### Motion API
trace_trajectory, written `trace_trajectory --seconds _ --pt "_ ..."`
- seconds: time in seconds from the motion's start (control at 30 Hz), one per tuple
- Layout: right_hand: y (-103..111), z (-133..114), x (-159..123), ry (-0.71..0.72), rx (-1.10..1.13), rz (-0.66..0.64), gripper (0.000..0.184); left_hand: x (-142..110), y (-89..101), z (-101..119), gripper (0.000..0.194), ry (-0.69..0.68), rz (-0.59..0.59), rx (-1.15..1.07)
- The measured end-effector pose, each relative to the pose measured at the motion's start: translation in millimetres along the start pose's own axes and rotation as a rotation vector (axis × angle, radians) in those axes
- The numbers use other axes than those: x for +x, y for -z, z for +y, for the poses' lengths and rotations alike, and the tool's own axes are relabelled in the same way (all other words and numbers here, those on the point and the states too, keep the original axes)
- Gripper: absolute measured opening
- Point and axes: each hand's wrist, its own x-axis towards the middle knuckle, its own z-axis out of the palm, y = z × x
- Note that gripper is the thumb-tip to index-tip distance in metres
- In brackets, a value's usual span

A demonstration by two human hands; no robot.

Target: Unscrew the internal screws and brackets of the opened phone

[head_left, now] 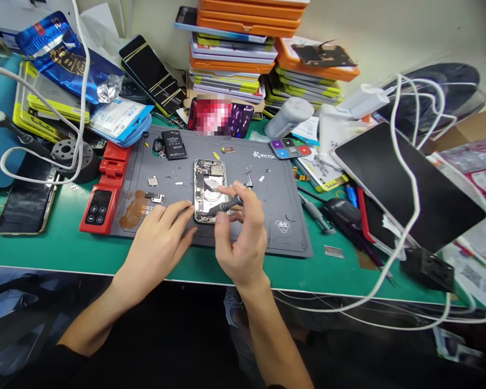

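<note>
An opened phone [209,183] lies face down on a grey work mat [267,216], its insides exposed. My right hand [243,237] is closed round a dark screwdriver [225,206] whose tip points into the phone's lower part. My left hand [157,243] rests on the mat with fingers stretched out, the fingertips touching the phone's lower left corner. Small loose parts and screws [154,189] lie on the mat to the left of the phone. A black battery [174,144] sits at the mat's far edge.
A red tool [105,197] lies left of the mat, a dark phone [26,202] further left. Stacked orange and yellow cases [243,48] stand at the back. A black tablet [405,183] and white cables [405,162] lie at right, with tweezers and tools [316,213] beside the mat.
</note>
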Motion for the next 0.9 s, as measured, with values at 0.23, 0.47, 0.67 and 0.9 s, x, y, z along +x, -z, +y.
trace_trajectory --seconds 0.23,0.47,0.67,0.9 --pt "1.5 -0.9 -3.8 -0.023 -0.018 0.034 0.066 3.6 7.3 4.7 0.025 0.082 0.007 -0.084" --pt "-0.6 -1.3 -6.3 -0.140 0.018 0.048 0.065 17.6 4.4 13.6 0.016 0.146 0.007 -0.033" --pt "0.5 -5.1 -5.9 -0.261 0.266 0.082 0.059 18.0 -1.0 11.6 0.012 0.148 0.080 -0.049" --pt "1.9 -5.9 -3.9 -0.250 0.345 0.097 0.061 17.9 -0.8 13.0 0.011 0.124 0.087 -0.092"
